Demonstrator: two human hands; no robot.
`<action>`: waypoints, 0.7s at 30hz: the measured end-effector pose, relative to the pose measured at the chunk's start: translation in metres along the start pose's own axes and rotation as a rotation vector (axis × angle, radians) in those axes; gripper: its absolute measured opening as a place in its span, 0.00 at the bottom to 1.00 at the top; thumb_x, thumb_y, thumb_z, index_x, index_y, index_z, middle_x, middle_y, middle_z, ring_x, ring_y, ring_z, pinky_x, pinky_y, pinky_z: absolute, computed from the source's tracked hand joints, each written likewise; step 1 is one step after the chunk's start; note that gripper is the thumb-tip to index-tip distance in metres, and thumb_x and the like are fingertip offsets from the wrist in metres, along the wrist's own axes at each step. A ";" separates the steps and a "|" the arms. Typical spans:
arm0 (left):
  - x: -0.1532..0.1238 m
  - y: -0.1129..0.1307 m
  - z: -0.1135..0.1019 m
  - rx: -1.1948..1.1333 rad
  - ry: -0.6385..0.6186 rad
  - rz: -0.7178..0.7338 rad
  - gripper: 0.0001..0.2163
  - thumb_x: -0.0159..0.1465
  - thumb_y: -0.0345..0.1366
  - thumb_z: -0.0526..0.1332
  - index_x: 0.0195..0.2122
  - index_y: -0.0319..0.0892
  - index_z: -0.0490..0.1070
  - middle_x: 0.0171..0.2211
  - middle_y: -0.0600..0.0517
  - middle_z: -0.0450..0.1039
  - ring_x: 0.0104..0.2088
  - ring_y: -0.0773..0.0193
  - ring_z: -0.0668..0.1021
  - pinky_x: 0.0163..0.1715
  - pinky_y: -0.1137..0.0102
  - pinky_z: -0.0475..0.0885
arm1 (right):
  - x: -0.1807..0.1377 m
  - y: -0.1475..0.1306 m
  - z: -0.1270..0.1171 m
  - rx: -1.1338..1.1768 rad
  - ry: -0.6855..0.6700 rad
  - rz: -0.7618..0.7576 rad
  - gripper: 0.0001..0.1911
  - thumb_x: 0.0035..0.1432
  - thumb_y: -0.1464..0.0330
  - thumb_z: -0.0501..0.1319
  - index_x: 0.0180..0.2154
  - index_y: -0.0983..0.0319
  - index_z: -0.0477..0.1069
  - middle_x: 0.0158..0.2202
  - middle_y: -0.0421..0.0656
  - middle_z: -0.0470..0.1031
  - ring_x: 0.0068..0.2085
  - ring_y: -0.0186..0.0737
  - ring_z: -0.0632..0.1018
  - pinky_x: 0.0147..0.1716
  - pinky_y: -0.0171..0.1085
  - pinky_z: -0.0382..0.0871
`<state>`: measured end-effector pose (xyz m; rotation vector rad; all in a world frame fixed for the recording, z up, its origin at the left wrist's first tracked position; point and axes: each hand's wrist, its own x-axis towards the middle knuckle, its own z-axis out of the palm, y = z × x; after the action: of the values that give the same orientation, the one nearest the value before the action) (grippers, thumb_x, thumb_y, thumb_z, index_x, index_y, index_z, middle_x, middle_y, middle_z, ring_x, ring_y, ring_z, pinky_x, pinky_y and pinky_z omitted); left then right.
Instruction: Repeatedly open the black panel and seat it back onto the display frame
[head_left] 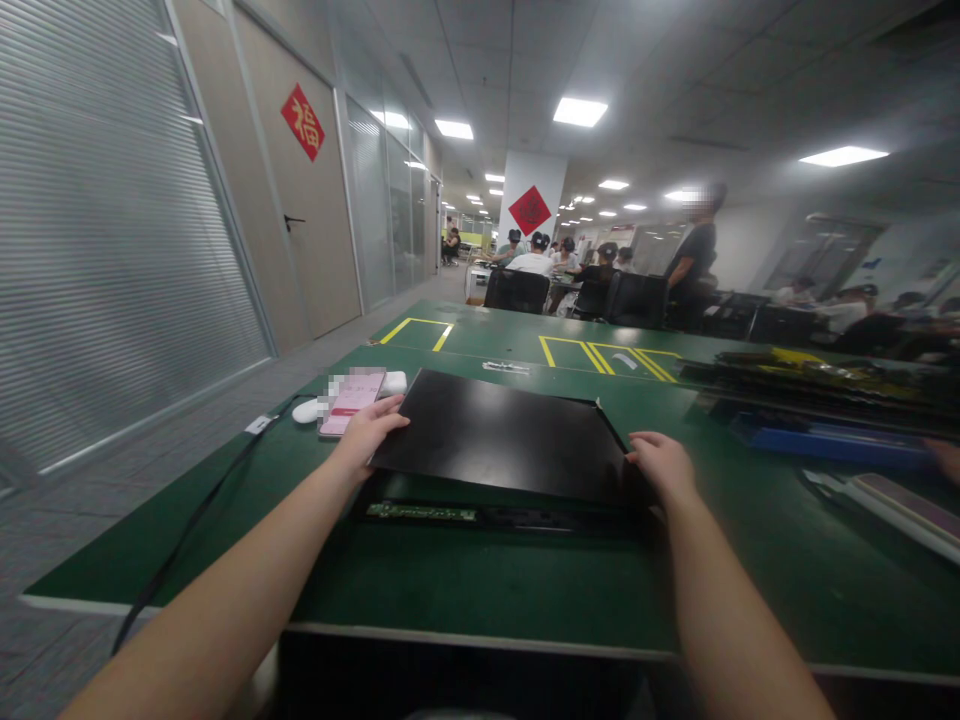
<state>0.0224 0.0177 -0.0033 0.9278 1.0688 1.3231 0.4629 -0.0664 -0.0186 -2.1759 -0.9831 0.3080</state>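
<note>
Your hands on a smooth, matte black panel point(502, 435)
It lies flat on the green table point(480, 590); your left hand point(367, 432) spreads flat on its left edge, your right hand point(660, 465) curls over its near corner, grip unclear.

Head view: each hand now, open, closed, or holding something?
Left hand: open, fingers on the left edge of the flat black rectangular panel.
Right hand: open, resting on its right corner.

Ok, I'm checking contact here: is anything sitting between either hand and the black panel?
Nothing visible. The left hand touches the black panel at its near left corner, the right hand at its near right corner. The pink phone lies beside the left hand, not between.
</note>
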 end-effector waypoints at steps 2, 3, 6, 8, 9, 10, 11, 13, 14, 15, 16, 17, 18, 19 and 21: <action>0.002 -0.002 -0.001 0.004 -0.001 0.001 0.23 0.43 0.24 0.68 0.43 0.40 0.77 0.34 0.48 0.82 0.31 0.58 0.82 0.33 0.67 0.77 | 0.000 0.000 0.000 0.000 -0.004 0.006 0.20 0.51 0.63 0.57 0.45 0.59 0.78 0.30 0.43 0.81 0.35 0.45 0.79 0.31 0.38 0.65; 0.002 -0.002 -0.001 0.005 0.004 0.004 0.23 0.42 0.24 0.68 0.42 0.40 0.77 0.34 0.49 0.82 0.31 0.58 0.82 0.33 0.67 0.77 | 0.000 -0.001 0.000 -0.001 -0.003 0.005 0.20 0.51 0.63 0.57 0.45 0.59 0.78 0.30 0.43 0.81 0.35 0.45 0.79 0.31 0.38 0.65; 0.000 -0.001 0.000 0.007 0.011 0.015 0.22 0.42 0.24 0.68 0.42 0.40 0.77 0.33 0.50 0.82 0.31 0.58 0.82 0.34 0.67 0.77 | -0.002 -0.002 0.000 -0.025 0.007 -0.014 0.19 0.51 0.64 0.57 0.44 0.59 0.78 0.30 0.43 0.81 0.35 0.45 0.79 0.32 0.38 0.65; -0.003 0.001 0.001 0.012 -0.005 0.013 0.22 0.42 0.24 0.69 0.42 0.40 0.77 0.33 0.50 0.82 0.32 0.58 0.82 0.34 0.67 0.77 | -0.003 -0.003 -0.001 -0.053 0.012 -0.026 0.18 0.51 0.64 0.57 0.43 0.58 0.79 0.30 0.43 0.81 0.36 0.45 0.78 0.33 0.38 0.65; -0.004 0.002 0.001 0.015 -0.011 0.011 0.22 0.43 0.24 0.68 0.42 0.40 0.77 0.34 0.49 0.82 0.33 0.58 0.82 0.34 0.68 0.77 | -0.003 -0.004 -0.001 -0.063 0.011 -0.027 0.18 0.51 0.65 0.57 0.43 0.58 0.79 0.30 0.43 0.81 0.36 0.46 0.78 0.33 0.38 0.66; -0.006 0.003 0.002 0.018 -0.014 0.009 0.22 0.43 0.23 0.68 0.42 0.40 0.77 0.34 0.49 0.82 0.32 0.58 0.82 0.34 0.68 0.77 | -0.004 -0.004 -0.001 -0.070 0.007 -0.026 0.18 0.52 0.65 0.57 0.43 0.58 0.79 0.30 0.43 0.81 0.37 0.46 0.79 0.33 0.38 0.66; -0.007 0.004 0.002 0.019 -0.014 0.007 0.22 0.43 0.23 0.68 0.41 0.40 0.77 0.33 0.49 0.82 0.32 0.59 0.82 0.34 0.69 0.76 | -0.004 -0.004 -0.001 -0.075 0.005 -0.024 0.18 0.52 0.65 0.58 0.43 0.58 0.79 0.30 0.43 0.81 0.37 0.46 0.79 0.33 0.38 0.66; -0.009 0.005 0.003 0.020 -0.010 0.006 0.21 0.43 0.23 0.68 0.40 0.40 0.77 0.33 0.50 0.82 0.30 0.60 0.82 0.32 0.70 0.76 | -0.003 -0.004 -0.001 -0.080 0.004 -0.023 0.18 0.51 0.65 0.58 0.43 0.57 0.79 0.31 0.43 0.81 0.36 0.46 0.79 0.33 0.38 0.67; -0.009 0.006 0.004 0.021 -0.011 0.005 0.21 0.43 0.23 0.68 0.40 0.40 0.77 0.33 0.50 0.82 0.30 0.60 0.82 0.32 0.70 0.76 | -0.003 -0.004 0.000 -0.081 0.006 -0.023 0.18 0.51 0.65 0.58 0.42 0.57 0.79 0.31 0.43 0.81 0.35 0.46 0.79 0.33 0.38 0.67; -0.010 0.006 0.004 0.023 -0.014 0.003 0.21 0.43 0.23 0.68 0.40 0.40 0.77 0.32 0.50 0.82 0.29 0.60 0.81 0.31 0.70 0.76 | -0.003 -0.004 0.000 -0.081 0.012 -0.026 0.17 0.50 0.65 0.59 0.42 0.57 0.79 0.31 0.43 0.81 0.35 0.45 0.79 0.33 0.38 0.68; -0.010 0.006 0.004 0.025 -0.016 0.000 0.20 0.43 0.22 0.68 0.40 0.40 0.77 0.32 0.50 0.82 0.29 0.60 0.81 0.31 0.70 0.76 | -0.003 -0.003 0.000 -0.081 0.020 -0.030 0.17 0.50 0.65 0.59 0.41 0.57 0.80 0.31 0.44 0.81 0.34 0.45 0.79 0.33 0.38 0.68; -0.010 0.006 0.004 0.028 -0.016 -0.004 0.20 0.43 0.22 0.68 0.39 0.40 0.77 0.33 0.50 0.82 0.29 0.60 0.81 0.31 0.69 0.76 | -0.003 -0.003 0.000 -0.083 0.027 -0.034 0.17 0.50 0.65 0.59 0.41 0.57 0.80 0.31 0.44 0.81 0.34 0.45 0.79 0.34 0.38 0.69; -0.010 0.006 0.004 0.030 -0.015 -0.008 0.20 0.43 0.22 0.67 0.39 0.40 0.77 0.33 0.49 0.82 0.29 0.59 0.82 0.31 0.69 0.76 | -0.003 -0.003 0.001 -0.088 0.031 -0.039 0.17 0.49 0.65 0.59 0.40 0.57 0.80 0.31 0.44 0.81 0.34 0.45 0.79 0.34 0.39 0.69; -0.010 0.006 0.004 0.033 -0.015 -0.011 0.20 0.43 0.22 0.67 0.39 0.40 0.77 0.34 0.49 0.82 0.30 0.58 0.82 0.31 0.68 0.77 | -0.003 -0.003 0.001 -0.098 0.036 -0.046 0.16 0.49 0.65 0.59 0.40 0.57 0.80 0.31 0.45 0.80 0.34 0.46 0.79 0.34 0.39 0.69; -0.010 0.006 0.004 0.041 -0.015 -0.010 0.20 0.43 0.22 0.67 0.39 0.41 0.77 0.34 0.49 0.82 0.32 0.57 0.82 0.33 0.67 0.77 | -0.004 -0.004 0.001 -0.119 0.046 -0.064 0.16 0.49 0.65 0.59 0.40 0.56 0.80 0.31 0.45 0.80 0.35 0.47 0.79 0.34 0.40 0.69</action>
<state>0.0250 0.0084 0.0042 0.9601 1.0912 1.2888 0.4578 -0.0665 -0.0173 -2.2424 -1.0669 0.1718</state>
